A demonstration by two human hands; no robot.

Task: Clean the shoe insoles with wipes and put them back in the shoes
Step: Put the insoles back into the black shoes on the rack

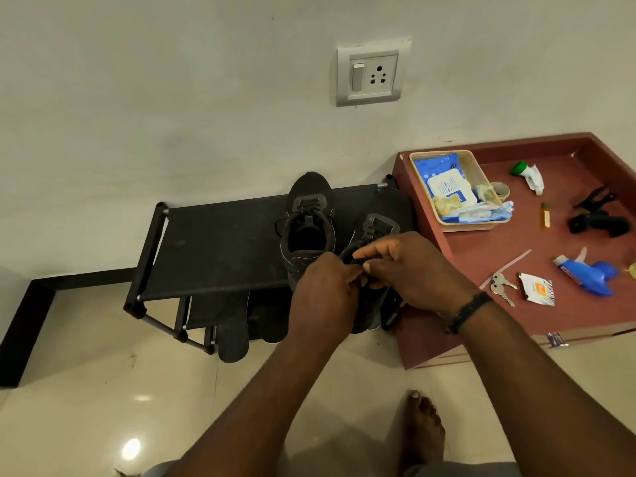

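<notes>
Both hands meet at the centre of the frame over the right-hand shoe [378, 228]: the left hand [321, 297] and the right hand [409, 270] each curl their fingers around the dark collar at the shoe's opening, gripping it. Largest behind them is the black shoe rack [220, 249], filling the middle left of the frame, with the two black shoes on its top shelf; the left-hand shoe [308, 222] stands just beside the held one, its mouth open and toe toward the wall. To the right, the reddish counter [499, 263] carries a tan basket [478, 223] holding a blue wipes pack [447, 187]. Below the rack's front edge, two dark insoles [234, 333] lie side by side, jutting toward the floor. Lower right on the counter sit a blue spray bottle [592, 275] and a pair of keys [501, 287].
</notes>
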